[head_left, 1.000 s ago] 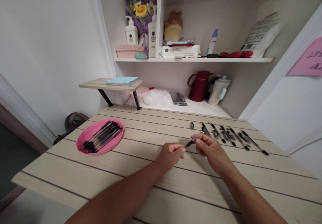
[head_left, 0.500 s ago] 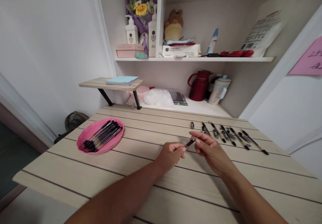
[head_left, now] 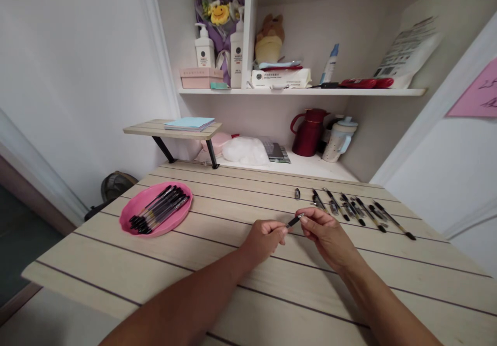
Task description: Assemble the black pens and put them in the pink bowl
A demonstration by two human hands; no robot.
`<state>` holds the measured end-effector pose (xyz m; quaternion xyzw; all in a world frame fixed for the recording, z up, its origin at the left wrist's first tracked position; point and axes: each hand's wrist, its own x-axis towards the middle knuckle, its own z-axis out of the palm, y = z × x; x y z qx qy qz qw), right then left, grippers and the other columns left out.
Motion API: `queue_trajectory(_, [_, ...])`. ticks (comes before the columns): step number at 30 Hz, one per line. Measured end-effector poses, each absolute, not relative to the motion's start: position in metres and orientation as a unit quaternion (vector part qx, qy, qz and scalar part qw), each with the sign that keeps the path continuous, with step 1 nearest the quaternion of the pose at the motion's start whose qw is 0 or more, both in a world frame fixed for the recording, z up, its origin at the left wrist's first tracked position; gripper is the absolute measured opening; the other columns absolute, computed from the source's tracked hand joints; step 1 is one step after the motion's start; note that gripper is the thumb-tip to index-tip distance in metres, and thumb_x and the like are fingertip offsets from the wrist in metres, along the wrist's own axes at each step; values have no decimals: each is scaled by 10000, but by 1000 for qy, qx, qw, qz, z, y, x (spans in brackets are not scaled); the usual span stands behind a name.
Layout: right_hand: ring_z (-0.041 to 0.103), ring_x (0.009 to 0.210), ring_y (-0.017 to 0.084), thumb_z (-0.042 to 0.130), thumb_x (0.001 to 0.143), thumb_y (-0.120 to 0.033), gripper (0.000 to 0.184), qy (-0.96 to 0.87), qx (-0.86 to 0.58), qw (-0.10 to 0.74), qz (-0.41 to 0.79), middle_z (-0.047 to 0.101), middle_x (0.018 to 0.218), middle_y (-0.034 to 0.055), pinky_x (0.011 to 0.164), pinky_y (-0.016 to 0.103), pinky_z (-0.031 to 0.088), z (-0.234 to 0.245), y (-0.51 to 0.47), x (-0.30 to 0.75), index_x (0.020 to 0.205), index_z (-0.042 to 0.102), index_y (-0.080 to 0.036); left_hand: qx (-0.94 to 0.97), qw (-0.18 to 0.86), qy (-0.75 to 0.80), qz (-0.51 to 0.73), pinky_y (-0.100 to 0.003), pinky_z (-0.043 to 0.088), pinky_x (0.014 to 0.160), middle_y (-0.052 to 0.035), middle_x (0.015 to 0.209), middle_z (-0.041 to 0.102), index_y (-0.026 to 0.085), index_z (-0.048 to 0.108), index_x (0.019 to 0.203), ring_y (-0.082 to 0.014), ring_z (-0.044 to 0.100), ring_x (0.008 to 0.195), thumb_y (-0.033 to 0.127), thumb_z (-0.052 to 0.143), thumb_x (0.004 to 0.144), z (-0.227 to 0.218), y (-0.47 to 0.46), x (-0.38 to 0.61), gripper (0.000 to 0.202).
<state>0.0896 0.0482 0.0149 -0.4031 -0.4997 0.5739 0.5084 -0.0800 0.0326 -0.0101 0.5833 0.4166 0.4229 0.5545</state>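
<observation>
A black pen (head_left: 293, 221) is held over the middle of the table, tilted with its silvery tip up to the right. My left hand (head_left: 266, 240) is closed around its lower part, hiding that end. The fingertips of my right hand (head_left: 320, 229) pinch at the pen's tip. Beyond my right hand, several uncapped black pens (head_left: 361, 208) and clear caps lie in a loose row on the table. One cap (head_left: 297, 193) stands apart, just past my fingers. To the left, a pink tray (head_left: 126, 208) holds a pile of black pens (head_left: 161, 208).
The wooden table (head_left: 186, 294) has dark grooves. A small raised stand (head_left: 143, 128) with blue paper is at the back left. Behind are a red jug (head_left: 308, 133), a pale tumbler (head_left: 338, 141) and a white plastic bag (head_left: 245, 150). A shelf (head_left: 330, 92) with bottles runs above.
My right hand's fingers have closed in on the pen's tip; before, they were spread more apart. My left hand and the pen have stayed almost in place.
</observation>
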Motion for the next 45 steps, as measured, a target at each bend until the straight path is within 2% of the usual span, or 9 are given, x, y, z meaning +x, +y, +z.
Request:
queue_trajectory(3, [326, 469, 67, 731, 626, -342, 243, -510, -404, 509, 564, 454, 536, -44, 437, 218, 230, 14, 49, 89, 761, 611, -179, 589, 554, 409, 423, -190, 247, 391, 16, 580, 497, 100, 659, 870, -35, 335, 393, 427, 517, 752, -9, 32, -80, 376])
queue_trajectory(7, [394, 510, 76, 712, 645, -357, 309, -508, -392, 496, 586, 574, 727, 2, 462, 225, 285, 16, 47, 89, 900, 628, -203, 585, 559, 411, 420, -193, 251, 395, 18, 577, 498, 100, 651, 854, -36, 331, 393, 422, 515, 747, -7, 31, -80, 366])
queue_trajectory(13, [343, 464, 73, 727, 622, -362, 256, -505, -410, 511, 562, 454, 534, -36, 422, 217, 231, 13, 49, 89, 764, 619, -180, 580, 560, 417, 419, -196, 245, 392, 17, 573, 502, 104, 640, 804, -37, 333, 391, 440, 528, 733, -8, 32, -80, 361])
queue_trajectory(18, [396, 501, 91, 700, 647, -374, 313, -513, -408, 499, 567, 520, 622, -6, 443, 228, 290, 15, 47, 90, 892, 632, -193, 582, 559, 418, 418, -193, 253, 406, 16, 580, 509, 108, 632, 772, -36, 337, 407, 452, 533, 732, -8, 32, -80, 360])
queue_trajectory(22, [370, 482, 84, 731, 605, -361, 312, -498, -412, 510, 567, 467, 550, -26, 434, 225, 263, 15, 47, 90, 836, 642, -171, 579, 561, 421, 417, -189, 245, 400, 18, 573, 506, 108, 628, 773, -35, 336, 402, 451, 534, 731, -9, 33, -81, 358])
queue_trajectory(27, [357, 484, 75, 739, 598, -361, 309, -496, -411, 511, 569, 463, 567, -33, 436, 219, 247, 12, 50, 90, 819, 628, -175, 587, 557, 414, 417, -193, 246, 393, 19, 547, 490, 112, 613, 679, -38, 333, 395, 445, 527, 736, -8, 32, -81, 349])
queue_trajectory(32, [345, 456, 81, 734, 594, -402, 324, -507, -414, 499, 568, 445, 519, -39, 424, 230, 233, 12, 49, 91, 793, 606, -180, 594, 544, 422, 416, -196, 253, 412, 25, 539, 491, 114, 641, 750, -41, 337, 404, 435, 540, 731, -7, 31, -82, 337])
queue_trajectory(40, [342, 446, 80, 736, 594, -405, 301, -511, -406, 500, 570, 446, 491, -50, 437, 232, 233, 12, 49, 89, 738, 581, -191, 615, 518, 422, 419, -202, 301, 436, 27, 525, 478, 117, 650, 718, -52, 377, 428, 433, 548, 728, -7, 32, -84, 331])
queue_trajectory(45, [371, 452, 78, 715, 635, -392, 286, -519, -400, 488, 577, 478, 504, -47, 437, 223, 247, 13, 47, 89, 787, 582, -190, 568, 551, 429, 435, -193, 327, 440, 22, 573, 511, 114, 638, 785, -48, 417, 436, 387, 583, 700, -8, 33, -81, 291])
